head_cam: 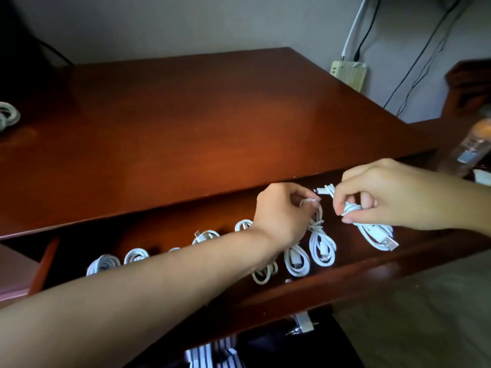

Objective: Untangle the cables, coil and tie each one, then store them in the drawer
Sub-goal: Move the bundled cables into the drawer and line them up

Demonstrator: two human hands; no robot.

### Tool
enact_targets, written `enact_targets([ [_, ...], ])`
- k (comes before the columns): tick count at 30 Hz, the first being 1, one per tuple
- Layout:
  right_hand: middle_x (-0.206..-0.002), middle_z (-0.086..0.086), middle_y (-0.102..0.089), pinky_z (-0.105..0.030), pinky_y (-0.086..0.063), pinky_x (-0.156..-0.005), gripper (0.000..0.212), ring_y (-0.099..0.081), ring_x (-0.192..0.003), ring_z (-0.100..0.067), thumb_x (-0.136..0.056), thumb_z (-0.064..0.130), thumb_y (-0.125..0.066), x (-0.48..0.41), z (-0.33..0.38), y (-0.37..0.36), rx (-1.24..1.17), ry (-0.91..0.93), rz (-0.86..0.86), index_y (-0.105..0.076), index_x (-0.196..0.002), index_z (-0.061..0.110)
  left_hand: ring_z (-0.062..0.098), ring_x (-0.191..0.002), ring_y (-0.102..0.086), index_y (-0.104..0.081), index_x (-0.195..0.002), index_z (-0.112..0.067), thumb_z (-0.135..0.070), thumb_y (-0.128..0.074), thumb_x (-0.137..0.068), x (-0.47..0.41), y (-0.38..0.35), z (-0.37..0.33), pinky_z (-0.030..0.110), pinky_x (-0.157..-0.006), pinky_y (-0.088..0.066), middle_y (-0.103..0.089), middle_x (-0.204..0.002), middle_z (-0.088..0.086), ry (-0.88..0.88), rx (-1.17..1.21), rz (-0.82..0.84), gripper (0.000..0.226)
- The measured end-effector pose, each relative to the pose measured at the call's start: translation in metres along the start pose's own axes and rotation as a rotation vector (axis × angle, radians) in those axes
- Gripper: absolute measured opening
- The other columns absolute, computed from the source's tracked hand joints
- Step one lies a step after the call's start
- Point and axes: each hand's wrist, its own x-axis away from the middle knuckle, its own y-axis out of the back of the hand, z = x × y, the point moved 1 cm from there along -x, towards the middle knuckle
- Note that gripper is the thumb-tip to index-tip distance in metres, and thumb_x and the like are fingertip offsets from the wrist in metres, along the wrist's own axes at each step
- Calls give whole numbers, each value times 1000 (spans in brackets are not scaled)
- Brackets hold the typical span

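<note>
Left hand (281, 216) pinches one cable (322, 247), right hand (385, 197) a second cable (372, 232)

above left fingers (303, 196): desk top (212, 134) edge overhangs | toward wrist: coiled cables (296, 261) crowd drawer (358, 272) | between left and right fingers (345, 220): narrow dark gap, seems free

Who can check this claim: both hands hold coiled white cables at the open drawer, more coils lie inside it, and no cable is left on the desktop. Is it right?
Not right: the head view shows a coiled cable at the desktop's far left edge. Otherwise yes: left hand and right hand each hold a coiled white cable at the open drawer, more coils inside.
</note>
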Motion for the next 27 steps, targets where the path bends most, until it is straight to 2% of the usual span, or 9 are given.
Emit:
enact_targets([
  [1, -79, 10, -55, -13, -42, -64, 22, -58, -71, 3, -77, 23, -74, -4, 18, 0, 78, 29, 98, -60, -68, 38, 11, -61, -55, -65, -73, -23, -14, -65, -90, -2, -4, 3, 37, -77, -58, -58, -64, -5, 55, 42, -22, 19],
  [3, -80, 10, -56, -14, -43, -63, 19, -57, -72, 5, -79, 25, -73, -20, 38, -10, 93, 77, -14, -61, -70, 37, 15, -70, -59, -64, -71, -24, -15, -65, -89, -6, -11, 8, 42, -82, -57, -60, -67, -2, 139, 101, -42, 20],
  [4, -81, 10, -56, -13, -43, -63, 19, -56, -73, 6, -80, 25, -72, -23, 32, -18, 116, 66, 43, -61, -71, 37, 16, -72, -60, -65, -72, -22, -15, -65, -89, -8, -13, 10, 42, -82, -57, -60, -69, -1, 156, 107, -48, 18],
  [8, -81, 11, -57, -13, -42, -61, 20, -55, -73, 11, -81, 25, -72, -25, 22, -24, 172, 58, 21, -61, -71, 37, 13, -73, -56, -72, -88, -14, -15, -65, -87, -18, -15, 9, 22, -69, -49, -60, -76, 0, 130, -75, -41, 7],
  [13, -85, 13, -53, -7, -35, -59, 12, -47, -79, 17, -85, 27, -66, -28, 24, -30, 238, 51, 35, -60, -78, 35, 14, -71, -58, -71, -92, -14, -17, -63, -87, -20, -5, 1, 16, -59, -46, -59, -73, 0, 171, -230, 104, 10],
  [17, -89, 14, -48, -11, -35, -63, 5, -49, -74, 2, -92, 30, -59, -34, 27, -35, 376, 60, 105, -61, -95, 34, 19, -74, -56, -68, -101, -5, -21, -58, -89, -13, 6, -11, 24, -60, -42, -62, -80, 6, 96, -473, 233, 22],
  [21, -101, 12, -53, -26, -40, -73, 19, -58, -101, -16, -96, 36, -51, -33, 40, -37, 519, 41, 147, -58, -114, 36, 21, -86, -59, -58, -89, -9, -26, -56, -91, -6, 21, -22, 31, -77, -50, -66, -95, 10, 44, -593, 315, 17],
  [24, -110, 13, -58, -27, -43, -74, 21, -59, -99, -13, -95, 42, -49, -29, 56, -21, 509, 68, 115, -55, -116, 40, 13, -63, -53, -71, -96, -9, -32, -53, -94, 1, 38, -34, 21, -58, -46, -62, -72, -1, 6, -684, 399, 29],
  [27, -91, 19, -60, -28, -49, -75, 12, -59, -82, -4, -88, 50, -48, -29, 84, 1, 386, 111, 75, -57, -95, 43, 9, -89, -62, -73, -105, -24, -41, -54, -93, 9, 60, -43, 28, -85, -52, -70, -96, -6, -32, -750, 434, 29],
])
